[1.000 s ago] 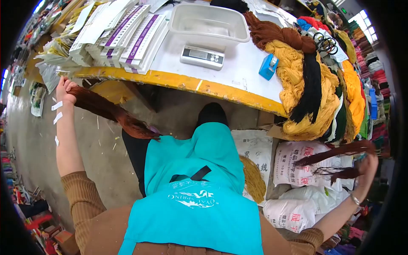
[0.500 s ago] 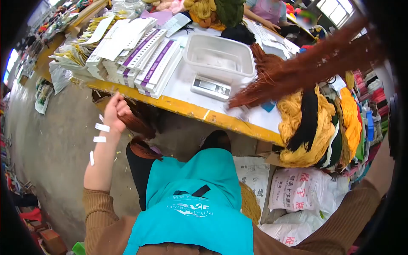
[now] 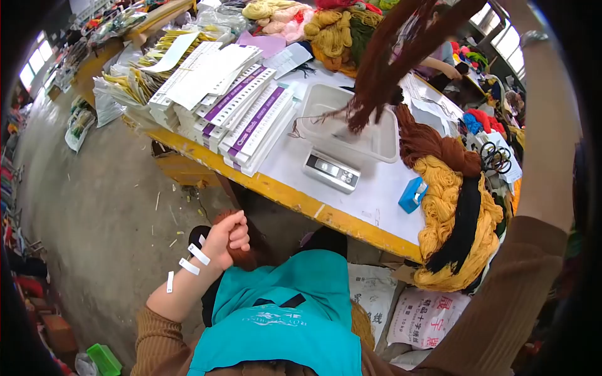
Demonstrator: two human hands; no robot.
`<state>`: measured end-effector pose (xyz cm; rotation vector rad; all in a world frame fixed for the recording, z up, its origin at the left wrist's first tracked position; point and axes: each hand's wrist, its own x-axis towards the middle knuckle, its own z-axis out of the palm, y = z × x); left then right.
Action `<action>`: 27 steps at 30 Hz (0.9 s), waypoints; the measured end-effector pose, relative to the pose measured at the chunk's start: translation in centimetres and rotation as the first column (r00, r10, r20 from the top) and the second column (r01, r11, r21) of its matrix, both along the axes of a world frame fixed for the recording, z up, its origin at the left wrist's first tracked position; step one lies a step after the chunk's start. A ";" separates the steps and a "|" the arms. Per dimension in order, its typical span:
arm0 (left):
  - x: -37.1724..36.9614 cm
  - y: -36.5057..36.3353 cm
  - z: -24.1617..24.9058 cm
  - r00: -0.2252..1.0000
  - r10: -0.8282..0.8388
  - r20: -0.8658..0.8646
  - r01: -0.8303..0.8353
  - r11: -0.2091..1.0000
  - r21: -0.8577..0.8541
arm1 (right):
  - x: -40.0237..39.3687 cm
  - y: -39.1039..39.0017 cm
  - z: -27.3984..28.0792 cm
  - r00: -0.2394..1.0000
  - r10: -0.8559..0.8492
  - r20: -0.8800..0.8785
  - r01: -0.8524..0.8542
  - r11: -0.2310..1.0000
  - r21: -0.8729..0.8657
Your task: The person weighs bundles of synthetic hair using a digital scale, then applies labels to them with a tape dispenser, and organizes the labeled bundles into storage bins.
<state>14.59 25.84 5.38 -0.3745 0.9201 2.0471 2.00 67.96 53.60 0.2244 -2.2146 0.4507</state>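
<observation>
My left hand (image 3: 228,241) is closed around a bundle of reddish-brown thread (image 3: 243,258) by my lap, below the table edge. White paper labels (image 3: 189,266) stick to that wrist and forearm. My right arm is raised high; of my right hand (image 3: 525,14) only a part shows at the top edge, its fingers cut off. A long brown thread hank (image 3: 392,66) hangs from up there, its loose ends over a clear plastic tub (image 3: 313,128). Before the tub lies a small digital scale (image 3: 332,170).
Stacks of white cards with purple bands (image 3: 257,122) fill the table's left. A blue tape dispenser (image 3: 412,195), yellow and black hanks (image 3: 442,219), and scissors (image 3: 495,157) lie on the right. Another person's arm (image 3: 442,66) is behind. White printed sacks (image 3: 429,316) stand below.
The hank on the right has swung up and left, from near the scale to above the tub. My left hand has moved down and right, towards my lap, with its brown thread.
</observation>
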 end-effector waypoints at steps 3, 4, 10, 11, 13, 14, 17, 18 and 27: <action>0.7 0.5 0.2 0.999 -0.039 0.014 0.039 0.999 -0.024 | -3.0 0.8 -8.7 0.968 -0.205 0.145 0.143 0.925 0.353; 0.8 0.9 0.2 0.999 -0.045 0.020 0.046 0.999 -0.026 | -3.6 0.9 -12.6 0.929 -0.270 0.253 0.125 0.872 0.473; 1.1 2.0 -0.6 0.996 -0.087 0.025 0.088 0.996 -0.016 | -0.9 0.6 -32.4 0.761 -0.287 0.582 -0.064 0.860 0.507; 1.1 2.1 -0.6 0.996 -0.086 0.032 0.087 0.996 -0.019 | 0.1 -0.1 -33.3 0.838 -0.307 0.452 0.030 0.851 0.524; 0.8 2.1 -0.5 0.997 -0.071 0.023 0.072 0.997 -0.028 | 1.9 -1.4 -35.2 0.907 -0.309 0.285 0.129 0.851 0.510; 0.8 2.2 -0.5 0.998 -0.059 0.010 0.059 0.998 -0.036 | 3.1 -1.8 -36.5 0.921 -0.294 0.256 0.137 0.859 0.494; 0.4 2.6 -0.9 0.999 -0.035 0.035 0.036 0.999 -0.037 | 7.7 -4.7 -39.0 0.921 -0.142 0.363 0.029 0.953 0.300; 0.3 2.8 -0.9 0.998 -0.039 0.039 0.041 0.998 -0.038 | 8.9 -5.5 -39.5 0.935 -0.113 0.337 0.007 0.954 0.300; 0.6 3.7 -0.2 0.999 0.043 0.016 -0.044 0.998 0.044 | 15.4 -6.7 -39.8 0.996 -0.033 0.083 0.048 0.981 -0.186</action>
